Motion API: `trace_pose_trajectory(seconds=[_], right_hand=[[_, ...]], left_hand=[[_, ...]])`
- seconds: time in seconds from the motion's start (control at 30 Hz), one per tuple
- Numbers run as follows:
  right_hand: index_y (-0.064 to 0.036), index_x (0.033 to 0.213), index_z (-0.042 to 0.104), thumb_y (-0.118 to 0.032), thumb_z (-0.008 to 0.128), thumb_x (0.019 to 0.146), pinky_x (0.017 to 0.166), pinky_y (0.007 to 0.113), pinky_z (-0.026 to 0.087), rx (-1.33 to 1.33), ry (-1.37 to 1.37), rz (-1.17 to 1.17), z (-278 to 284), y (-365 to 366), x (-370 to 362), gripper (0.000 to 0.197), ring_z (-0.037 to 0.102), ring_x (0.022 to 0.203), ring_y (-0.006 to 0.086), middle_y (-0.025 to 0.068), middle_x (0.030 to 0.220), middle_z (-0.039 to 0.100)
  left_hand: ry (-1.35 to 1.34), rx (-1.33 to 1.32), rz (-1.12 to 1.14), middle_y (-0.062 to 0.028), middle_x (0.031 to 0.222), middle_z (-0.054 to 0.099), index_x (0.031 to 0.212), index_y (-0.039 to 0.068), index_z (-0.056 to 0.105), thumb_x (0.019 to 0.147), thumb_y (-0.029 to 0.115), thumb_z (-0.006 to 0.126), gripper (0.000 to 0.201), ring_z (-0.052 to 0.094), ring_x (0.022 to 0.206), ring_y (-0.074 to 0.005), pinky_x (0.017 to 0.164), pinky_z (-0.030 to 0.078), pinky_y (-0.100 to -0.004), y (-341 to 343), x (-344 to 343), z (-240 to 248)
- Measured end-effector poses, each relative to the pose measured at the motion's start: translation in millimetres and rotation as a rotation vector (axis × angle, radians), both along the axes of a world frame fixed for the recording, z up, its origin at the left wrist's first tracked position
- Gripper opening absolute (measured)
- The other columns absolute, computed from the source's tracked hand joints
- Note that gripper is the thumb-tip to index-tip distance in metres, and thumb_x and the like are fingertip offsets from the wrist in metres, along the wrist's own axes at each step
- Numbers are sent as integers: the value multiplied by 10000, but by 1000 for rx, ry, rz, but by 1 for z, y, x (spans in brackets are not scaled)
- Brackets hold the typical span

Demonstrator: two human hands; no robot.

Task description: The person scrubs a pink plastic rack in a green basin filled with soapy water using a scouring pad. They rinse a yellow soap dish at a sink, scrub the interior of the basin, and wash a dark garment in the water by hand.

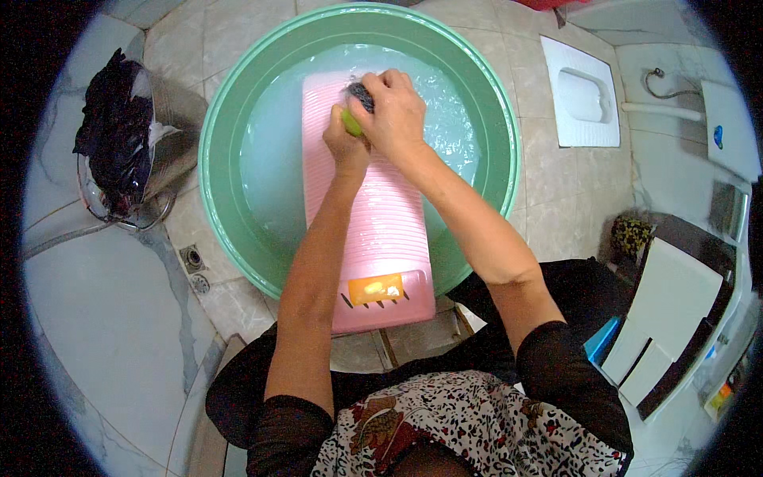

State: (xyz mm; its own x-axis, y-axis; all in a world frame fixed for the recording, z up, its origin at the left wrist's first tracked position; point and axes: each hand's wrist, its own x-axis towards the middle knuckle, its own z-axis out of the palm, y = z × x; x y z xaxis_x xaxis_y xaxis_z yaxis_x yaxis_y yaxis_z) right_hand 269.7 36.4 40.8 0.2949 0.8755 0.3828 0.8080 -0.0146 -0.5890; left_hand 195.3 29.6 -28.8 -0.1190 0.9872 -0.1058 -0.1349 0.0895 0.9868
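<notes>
A pink ribbed washboard (366,222) leans in a large green basin (226,191) of cloudy, bluish water, its lower end over the near rim. Above its upper end both hands meet, closed round a small dark grey (362,97) and lime-green thing (351,122). Whether this is one piece or two I cannot make out. My left hand (346,146) grips close to the green part from below. Fingers of my right hand (395,111) curl over the grey part, hiding much of it. An orange rectangle (376,288) with a yellow patch lies on the washboard's near end.
To the left stands a bucket (173,131) with dark cloth (115,131) hanging over it. A floor drain (192,258) lies beside the basin. A white squat toilet (580,94) is at the far right, and a white panelled unit (664,298) stands at the near right.
</notes>
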Motion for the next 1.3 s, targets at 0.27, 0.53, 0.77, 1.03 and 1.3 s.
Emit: trace_pose_trajectory(seconds=[0.27,0.53,0.77,1.03,1.3], right_hand=[[-45,738,604,-332,583,669,670,444,462,-514,238,-186,-31,51,35,296,594,753,366,197,789,614],[-70,800,563,-228,595,723,593,439,434,-147,-88,-35,-10,7,14,178,541,729,331,138,769,536],[-113,805,577,-222,599,677,614,411,449,-116,-394,417,-6,1,-9,170,528,781,273,88,795,529],[-12,794,600,-340,587,738,642,407,458,-505,205,-145,-83,20,89,332,596,690,348,190,751,619],[25,795,563,-263,610,758,712,398,440,-485,-414,-536,-195,-137,122,294,558,759,357,194,794,585]], left_hand=[[410,146,-39,-153,644,510,746,23,408,623,4,659,280,545,606,-313,545,411,-379,-4,-9,-16],[434,185,-46,-108,629,503,742,30,403,645,26,673,288,508,582,-248,537,396,-354,-1,-11,-20],[798,565,-46,-96,693,506,766,66,481,808,162,474,105,511,671,-217,585,394,-282,14,3,-43],[350,196,-85,-74,751,542,856,30,439,751,48,634,223,525,712,-131,603,439,-285,19,-1,-37],[-769,-480,-295,-99,1077,468,1210,54,375,911,264,427,369,496,933,-235,783,475,-378,34,-30,-6]])
